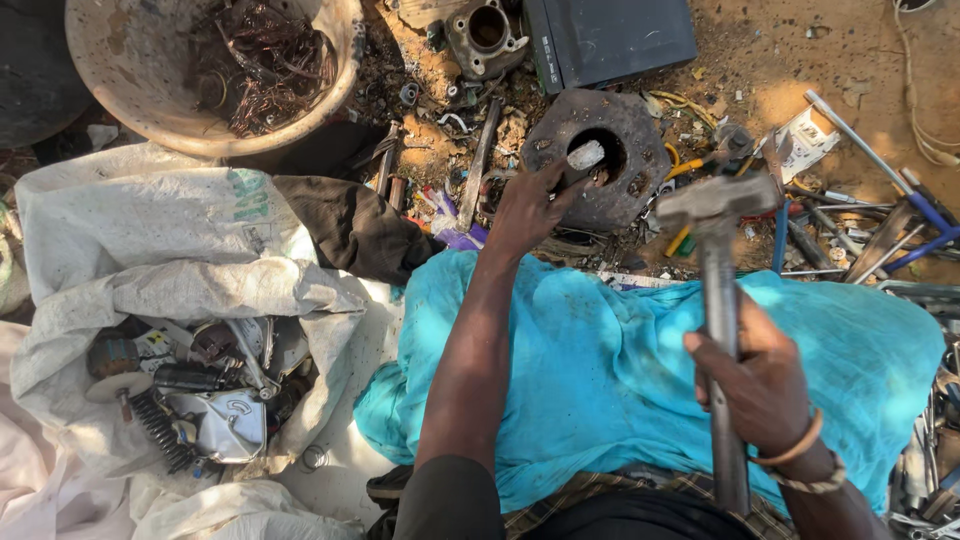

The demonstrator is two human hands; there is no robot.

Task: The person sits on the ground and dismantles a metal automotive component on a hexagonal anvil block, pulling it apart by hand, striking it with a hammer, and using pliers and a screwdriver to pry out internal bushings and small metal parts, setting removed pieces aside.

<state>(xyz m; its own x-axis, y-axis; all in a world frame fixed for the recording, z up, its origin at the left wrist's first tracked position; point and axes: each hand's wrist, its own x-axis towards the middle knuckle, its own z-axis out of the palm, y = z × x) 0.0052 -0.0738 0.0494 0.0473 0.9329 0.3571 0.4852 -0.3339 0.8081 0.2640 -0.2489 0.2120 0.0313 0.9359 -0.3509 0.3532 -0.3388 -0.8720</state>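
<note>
Left hand pinning a small metal piece over the round block hole, steadying it; right hand gripping raised hammer beside the block.

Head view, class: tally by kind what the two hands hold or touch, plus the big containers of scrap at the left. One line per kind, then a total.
Hammers: 1, in the right hand (hammer)
Metal rods: 1, in the left hand (rod)
Round iron blocks with a hole: 1
Bowls of wire scrap: 1
White sacks of parts: 1
Total: 5
</note>
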